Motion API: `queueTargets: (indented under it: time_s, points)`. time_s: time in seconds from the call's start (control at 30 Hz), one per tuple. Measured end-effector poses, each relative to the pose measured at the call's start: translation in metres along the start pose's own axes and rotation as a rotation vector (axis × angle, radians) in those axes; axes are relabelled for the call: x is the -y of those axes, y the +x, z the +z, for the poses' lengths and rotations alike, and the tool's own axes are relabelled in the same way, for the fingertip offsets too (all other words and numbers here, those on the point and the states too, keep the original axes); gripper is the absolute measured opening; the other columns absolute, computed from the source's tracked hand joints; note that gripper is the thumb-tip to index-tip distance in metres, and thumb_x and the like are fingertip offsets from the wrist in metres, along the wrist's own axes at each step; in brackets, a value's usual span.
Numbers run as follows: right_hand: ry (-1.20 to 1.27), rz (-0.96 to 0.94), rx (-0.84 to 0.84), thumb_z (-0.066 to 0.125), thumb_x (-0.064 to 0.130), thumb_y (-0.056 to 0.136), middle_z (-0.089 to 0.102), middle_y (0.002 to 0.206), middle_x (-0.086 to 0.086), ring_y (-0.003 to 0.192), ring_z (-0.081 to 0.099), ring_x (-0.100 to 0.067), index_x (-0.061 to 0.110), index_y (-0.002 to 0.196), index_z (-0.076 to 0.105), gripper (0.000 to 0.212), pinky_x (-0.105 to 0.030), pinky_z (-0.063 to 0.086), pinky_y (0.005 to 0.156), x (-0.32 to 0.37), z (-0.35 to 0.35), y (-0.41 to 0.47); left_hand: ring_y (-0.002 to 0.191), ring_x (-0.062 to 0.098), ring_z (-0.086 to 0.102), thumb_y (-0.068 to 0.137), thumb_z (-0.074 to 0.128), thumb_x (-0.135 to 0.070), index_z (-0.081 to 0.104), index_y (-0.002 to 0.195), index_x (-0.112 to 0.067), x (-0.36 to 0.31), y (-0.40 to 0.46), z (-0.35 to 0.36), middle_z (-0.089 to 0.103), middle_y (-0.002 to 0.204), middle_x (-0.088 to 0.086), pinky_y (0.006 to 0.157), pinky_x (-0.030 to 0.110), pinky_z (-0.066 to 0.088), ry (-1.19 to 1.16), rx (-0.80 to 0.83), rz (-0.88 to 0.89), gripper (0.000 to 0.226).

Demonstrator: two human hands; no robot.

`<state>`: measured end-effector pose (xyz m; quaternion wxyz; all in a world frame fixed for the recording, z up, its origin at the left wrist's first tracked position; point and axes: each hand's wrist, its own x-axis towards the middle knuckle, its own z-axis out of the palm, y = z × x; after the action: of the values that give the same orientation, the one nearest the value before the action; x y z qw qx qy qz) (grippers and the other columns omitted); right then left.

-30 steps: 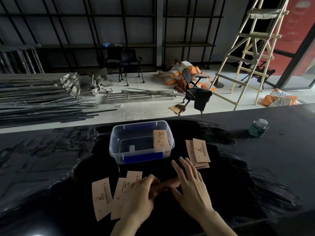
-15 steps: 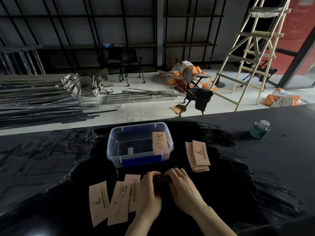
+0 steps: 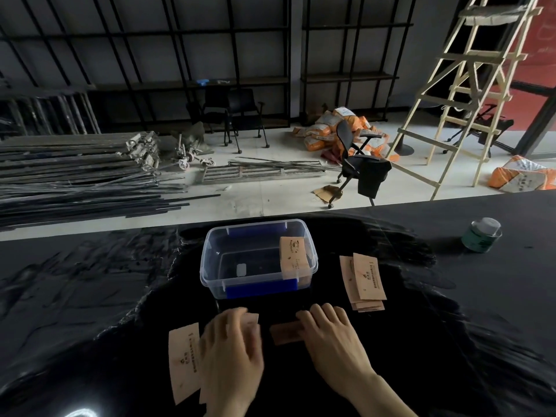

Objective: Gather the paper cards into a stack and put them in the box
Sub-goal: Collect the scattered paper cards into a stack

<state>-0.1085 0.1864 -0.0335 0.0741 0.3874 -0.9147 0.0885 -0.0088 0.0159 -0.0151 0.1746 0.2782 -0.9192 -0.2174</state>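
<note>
A clear plastic box [image 3: 210, 284] with blue clips stands open on the black table, one tan paper card [image 3: 294, 257] leaning inside against its right wall. A small pile of cards [image 3: 364, 278] lies right of the box. Near me, several cards [image 3: 183, 362] are spread out at the left. My left hand [image 3: 231, 356] lies flat over them, fingers together, covering most of them. A single darker card [image 3: 285, 334] lies in front of the box. My right hand [image 3: 334, 341] rests palm down with its fingertips on that card's right end.
A green jar [image 3: 481, 236] with a clear lid stands on the table at the far right. Beyond the table's far edge are an office chair [image 3: 361, 173], a wooden ladder [image 3: 460, 94], metal bars on the floor and orange sacks.
My hands, which met over one card in front of the box, have parted. The left hand slid left onto the spread cards. The right hand stays on the single card.
</note>
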Motion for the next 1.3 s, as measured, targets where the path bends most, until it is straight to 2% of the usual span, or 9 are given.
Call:
queueTargets:
  time_s: [0.1,0.23,0.47,0.63,0.73,0.8,0.93,1.07,1.3]
  points:
    - [-0.037,0.005,-0.025,0.054,0.032,0.094,0.065,0.114,-0.003,0.108,0.061,-0.030,0.018,0.133,0.055,0.042,-0.048,0.051,0.101,0.000,0.006,0.001,0.134,0.019,0.046,0.089,0.050,-0.058,0.039,0.143,-0.030,0.024,0.001,-0.012,0.051,0.144,-0.005,0.111,0.037,0.038,0.222,0.096,-0.214,0.062]
    - [-0.064,0.032,-0.003,0.033,0.038,0.093,0.068,0.129,-0.008,0.130,0.058,-0.035,0.015,0.143,0.053,0.058,-0.056,0.045,0.111,0.005,0.007,0.004,0.128,0.015,0.051,0.086,0.049,-0.061,0.034,0.143,-0.038,0.025,0.005,-0.022,0.056,0.138,-0.012,0.107,0.035,0.038,0.293,0.168,-0.148,0.064]
    - [-0.081,0.037,0.038,0.058,0.044,0.088,0.057,0.148,-0.012,0.142,0.046,-0.036,0.017,0.152,0.039,0.072,-0.054,0.026,0.121,0.004,0.014,0.004,0.088,-0.001,0.065,0.090,0.072,-0.023,0.050,0.127,-0.041,0.010,0.017,-0.034,0.064,0.112,-0.020,0.068,0.014,0.051,-0.073,0.182,0.044,0.046]
    - [0.005,0.059,0.016,0.038,0.037,0.089,0.037,0.164,-0.009,0.152,0.029,-0.030,0.015,0.161,0.017,0.078,-0.049,0.008,0.119,0.005,0.014,0.001,0.101,-0.006,0.064,0.096,0.063,-0.023,0.057,0.118,-0.045,-0.028,0.030,-0.022,0.067,0.116,-0.025,0.088,0.016,0.055,-0.081,0.258,0.217,0.031]
    - [0.020,0.074,0.008,0.045,0.038,0.092,0.032,0.166,-0.008,0.152,0.028,-0.028,0.014,0.162,0.010,0.082,-0.048,0.012,0.119,0.007,0.016,-0.002,0.082,-0.022,0.061,0.100,0.054,-0.011,0.053,0.123,-0.034,-0.053,0.029,-0.012,0.066,0.111,-0.023,0.074,0.002,0.050,-0.220,0.369,0.193,0.033]
    - [0.033,0.074,0.011,0.048,0.045,0.095,0.036,0.164,-0.006,0.150,0.034,-0.028,0.017,0.162,0.013,0.081,-0.048,0.018,0.122,0.008,0.017,-0.001,0.073,-0.018,0.061,0.100,0.051,-0.009,0.048,0.119,-0.025,-0.061,0.026,-0.006,0.069,0.110,-0.016,0.066,-0.002,0.046,-0.267,0.383,0.171,0.025]
    - [0.034,0.051,0.035,0.056,0.042,0.090,0.060,0.138,-0.003,0.131,0.053,-0.029,0.019,0.156,0.029,0.075,-0.052,0.040,0.115,0.006,0.009,0.001,0.098,-0.007,0.061,0.092,0.063,-0.013,0.046,0.118,-0.032,-0.039,0.019,0.000,0.060,0.121,-0.016,0.078,0.004,0.048,-0.319,0.275,0.125,0.036]
    - [-0.008,0.071,0.028,0.053,0.036,0.089,0.063,0.128,-0.005,0.125,0.057,-0.031,0.016,0.141,0.049,0.056,-0.052,0.041,0.115,0.007,0.009,0.002,0.106,0.001,0.059,0.085,0.069,-0.019,0.047,0.114,-0.050,-0.008,0.015,-0.004,0.056,0.113,-0.024,0.099,0.028,0.052,-0.156,0.335,0.127,0.048]
    - [-0.023,0.057,0.001,0.045,0.040,0.087,0.060,0.142,-0.007,0.136,0.052,-0.030,0.016,0.145,0.047,0.063,-0.053,0.034,0.119,0.010,0.013,0.004,0.119,-0.001,0.058,0.093,0.065,-0.017,0.042,0.140,-0.036,-0.025,0.011,0.009,0.057,0.132,-0.021,0.107,0.021,0.049,-0.208,0.412,0.188,0.056]
